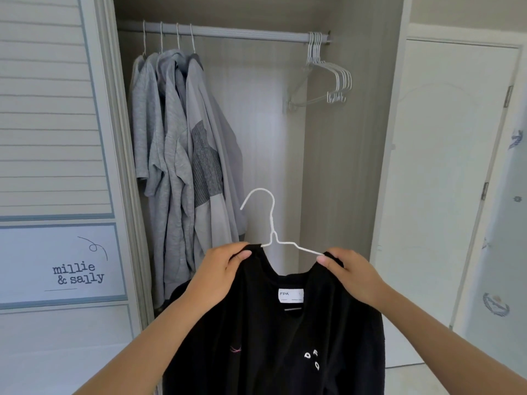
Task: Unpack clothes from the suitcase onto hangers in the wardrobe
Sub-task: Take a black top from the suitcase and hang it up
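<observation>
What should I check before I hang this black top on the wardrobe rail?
1. Black fleecy top seated on both arms of the white wire hanger: ok.
2. Left hand and right hand gripping its shoulders: ok.
3. Hanger hook clear of fabric: ok.
4. Bare stretch of grey metal rail between the grey hung clothes and the empty white hangers: ok.
5. Hem untangled: cannot tell, out of frame.

Both hands, left hand [221, 265] and right hand [352, 273], grip a black sweater [273, 337] on a white hanger [272, 223].
</observation>
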